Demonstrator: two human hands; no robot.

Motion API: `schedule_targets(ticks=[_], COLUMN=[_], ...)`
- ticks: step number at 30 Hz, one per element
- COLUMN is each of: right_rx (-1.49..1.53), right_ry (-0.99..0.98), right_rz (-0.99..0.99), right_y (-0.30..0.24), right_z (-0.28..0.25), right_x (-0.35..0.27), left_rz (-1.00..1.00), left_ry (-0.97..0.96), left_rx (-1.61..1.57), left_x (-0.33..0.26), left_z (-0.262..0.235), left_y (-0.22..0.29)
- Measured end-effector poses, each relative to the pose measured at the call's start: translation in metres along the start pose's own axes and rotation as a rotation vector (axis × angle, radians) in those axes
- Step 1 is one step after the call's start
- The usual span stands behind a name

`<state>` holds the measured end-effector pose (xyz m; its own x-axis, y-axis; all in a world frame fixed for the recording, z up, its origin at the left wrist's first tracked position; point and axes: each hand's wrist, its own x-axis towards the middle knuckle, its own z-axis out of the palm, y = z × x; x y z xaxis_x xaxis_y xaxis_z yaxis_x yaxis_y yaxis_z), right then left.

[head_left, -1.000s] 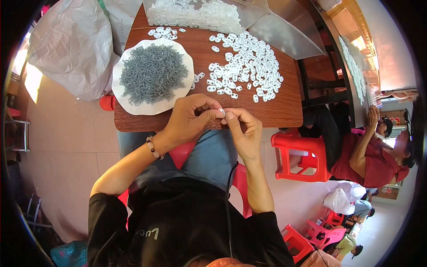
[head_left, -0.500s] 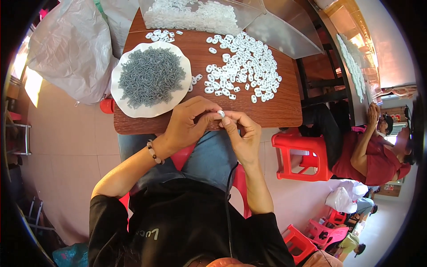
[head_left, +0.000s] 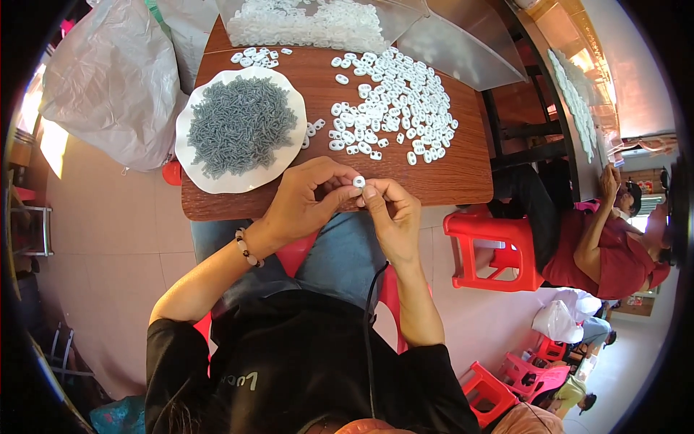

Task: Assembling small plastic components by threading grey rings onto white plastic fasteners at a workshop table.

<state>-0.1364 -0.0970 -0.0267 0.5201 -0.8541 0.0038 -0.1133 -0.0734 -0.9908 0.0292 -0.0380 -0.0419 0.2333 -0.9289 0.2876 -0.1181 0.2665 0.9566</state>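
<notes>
Both hands meet at mid-frame over the brown wooden table's [head_left: 448, 189] near edge: my left hand [head_left: 303, 206] and right hand [head_left: 390, 213] pinch one small white plastic ring [head_left: 358, 181] between closed fingertips. I judge a loose grip could drop it into my lap. Upper left, a white scalloped plate [head_left: 199, 177] holds grey pins [head_left: 238, 124]; loose white rings [head_left: 394, 108] lie beside it.

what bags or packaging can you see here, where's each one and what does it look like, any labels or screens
Clear plastic bag: far edge of the wooden table, open, holding small white plastic pieces.
Large whitish plastic sack: on the floor left of the table, crumpled and bulging.
Small white bag: on the floor at lower right, near red stools.
No label, sign or screen can be made out.
</notes>
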Motion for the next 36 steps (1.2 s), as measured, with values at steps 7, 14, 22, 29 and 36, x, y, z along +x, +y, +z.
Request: schedule_targets(ticks=[7, 14, 22, 29, 36], right_rx=[0.011, -0.172, -0.041, 0.516, 0.729], right_ry=[0.028, 0.054, 0.015, -0.668, -1.266], right_rz=[-0.012, -0.067, 0.014, 0.274, 0.143], right_y=[-0.003, -0.001, -0.024, -0.116, -0.139], right_z=[0.004, 0.002, 0.001, 0.004, 0.019], right_x=[0.0, 0.0, -0.007, -0.035, -0.036], left_rz=[-0.042, -0.013, -0.201, -0.275, -0.426], left_ry=[0.008, 0.0, 0.025, 0.098, 0.013], left_rx=[-0.034, 0.056, -0.221, -0.365, -0.397], left_x=[0.001, 0.002, -0.003, -0.006, -0.002], left_z=[0.0, 0.001, 0.003, 0.004, -0.001], left_y=[0.001, 0.009, 0.018, 0.036, 0.05])
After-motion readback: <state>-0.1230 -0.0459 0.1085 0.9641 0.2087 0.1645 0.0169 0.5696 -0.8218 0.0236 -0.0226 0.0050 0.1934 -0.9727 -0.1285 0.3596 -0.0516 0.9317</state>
